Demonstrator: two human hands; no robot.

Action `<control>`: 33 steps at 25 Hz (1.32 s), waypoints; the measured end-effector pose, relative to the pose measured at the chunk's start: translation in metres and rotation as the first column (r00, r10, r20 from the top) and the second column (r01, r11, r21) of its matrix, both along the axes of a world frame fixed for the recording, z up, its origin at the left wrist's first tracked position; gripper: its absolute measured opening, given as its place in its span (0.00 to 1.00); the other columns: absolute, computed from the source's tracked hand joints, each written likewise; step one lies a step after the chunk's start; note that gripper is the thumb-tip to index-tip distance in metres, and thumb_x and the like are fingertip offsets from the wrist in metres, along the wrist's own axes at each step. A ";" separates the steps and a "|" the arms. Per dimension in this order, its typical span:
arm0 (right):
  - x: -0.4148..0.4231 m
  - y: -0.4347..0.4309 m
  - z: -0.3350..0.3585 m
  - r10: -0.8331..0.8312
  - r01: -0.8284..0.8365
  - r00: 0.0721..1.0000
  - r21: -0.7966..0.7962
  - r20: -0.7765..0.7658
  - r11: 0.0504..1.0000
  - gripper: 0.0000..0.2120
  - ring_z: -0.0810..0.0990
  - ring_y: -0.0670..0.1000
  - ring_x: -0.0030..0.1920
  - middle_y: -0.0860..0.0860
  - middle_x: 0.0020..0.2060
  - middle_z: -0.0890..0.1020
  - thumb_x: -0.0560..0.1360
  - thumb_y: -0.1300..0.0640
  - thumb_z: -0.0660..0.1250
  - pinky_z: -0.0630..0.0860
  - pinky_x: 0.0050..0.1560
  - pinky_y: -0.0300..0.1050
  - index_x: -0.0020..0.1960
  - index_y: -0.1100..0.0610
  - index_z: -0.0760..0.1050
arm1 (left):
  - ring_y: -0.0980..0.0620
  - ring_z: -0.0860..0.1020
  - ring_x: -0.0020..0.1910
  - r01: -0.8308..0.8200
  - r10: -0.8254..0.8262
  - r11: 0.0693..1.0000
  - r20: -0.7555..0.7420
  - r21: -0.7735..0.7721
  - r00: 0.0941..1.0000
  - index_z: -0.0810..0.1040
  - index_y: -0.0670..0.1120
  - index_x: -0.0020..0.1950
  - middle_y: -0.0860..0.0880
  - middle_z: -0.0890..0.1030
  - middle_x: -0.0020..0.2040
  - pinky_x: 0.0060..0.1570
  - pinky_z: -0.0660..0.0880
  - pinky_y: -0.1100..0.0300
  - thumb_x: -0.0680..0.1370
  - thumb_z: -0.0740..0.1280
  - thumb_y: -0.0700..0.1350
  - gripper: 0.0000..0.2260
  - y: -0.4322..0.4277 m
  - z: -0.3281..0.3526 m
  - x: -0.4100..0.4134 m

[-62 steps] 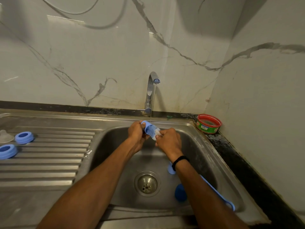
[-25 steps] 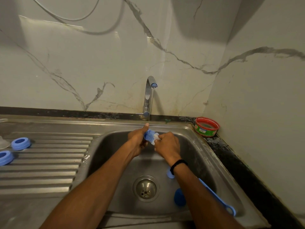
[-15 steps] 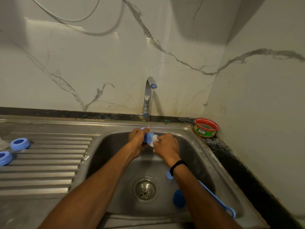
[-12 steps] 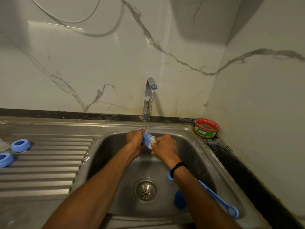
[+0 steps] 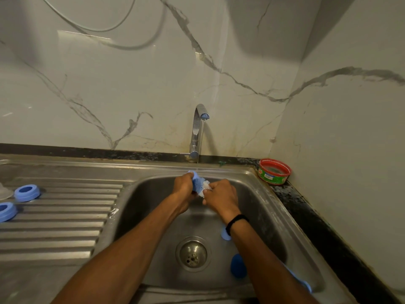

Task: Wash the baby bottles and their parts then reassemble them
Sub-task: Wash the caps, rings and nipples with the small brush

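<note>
Gripping a blue part [image 5: 195, 182], the left hand [image 5: 183, 188] has its fingers curled round it. The part lies between the two hands, directly under the thin stream from the tap [image 5: 198, 130], which stands just behind the fingers. The right hand [image 5: 221, 195] has its fingers clenched on a white bristly piece [image 5: 205, 185] pressed against the blue part; its exact nature cannot be told. Below the right wrist, in the sink [image 5: 269, 207], lie a blue piece [image 5: 225, 235] and a blue brush [image 5: 238, 268], beside the drain [image 5: 192, 253]. Well left of the fingers, on the drainboard [image 5: 65, 216], sit a blue ring [image 5: 27, 192] and a second blue ring [image 5: 6, 211], apart. Right of the fingers, a red-rimmed tub [image 5: 275, 171] stands in the counter corner.
</note>
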State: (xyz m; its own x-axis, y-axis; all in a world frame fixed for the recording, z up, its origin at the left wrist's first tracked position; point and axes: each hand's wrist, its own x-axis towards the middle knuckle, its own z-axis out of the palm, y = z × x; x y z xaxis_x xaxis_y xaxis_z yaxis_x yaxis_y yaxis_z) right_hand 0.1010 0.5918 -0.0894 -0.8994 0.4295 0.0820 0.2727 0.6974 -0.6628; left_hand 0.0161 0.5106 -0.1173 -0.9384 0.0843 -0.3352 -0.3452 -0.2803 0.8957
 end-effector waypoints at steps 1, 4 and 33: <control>0.000 0.000 0.000 -0.025 0.025 1.000 0.017 0.003 1.000 0.10 0.83 0.50 0.44 0.53 0.44 0.84 0.75 0.54 0.71 0.75 0.34 0.38 0.53 0.57 0.82 | 0.46 0.78 0.41 0.033 -0.033 0.999 0.009 0.012 0.999 0.77 0.36 0.54 0.39 0.80 0.47 0.39 0.76 0.56 0.83 0.60 0.43 0.11 0.002 -0.001 0.002; 0.002 -0.001 -0.001 -0.009 0.009 1.000 0.010 -0.005 1.000 0.10 0.81 0.47 0.40 0.51 0.42 0.83 0.76 0.53 0.70 0.69 0.29 0.33 0.54 0.57 0.81 | 0.46 0.81 0.44 0.017 -0.017 1.000 -0.045 -0.005 0.999 0.79 0.41 0.52 0.40 0.83 0.50 0.41 0.78 0.55 0.83 0.62 0.49 0.12 0.001 -0.006 0.000; 0.008 -0.006 0.006 -0.069 0.085 0.985 0.098 -0.158 0.992 0.07 0.75 0.46 0.39 0.51 0.42 0.80 0.78 0.59 0.66 0.65 0.32 0.31 0.54 0.58 0.80 | 0.42 0.81 0.57 -0.022 0.013 0.992 -0.072 -0.125 0.997 0.77 0.35 0.59 0.38 0.82 0.57 0.58 0.75 0.54 0.84 0.63 0.52 0.19 0.001 0.008 -0.008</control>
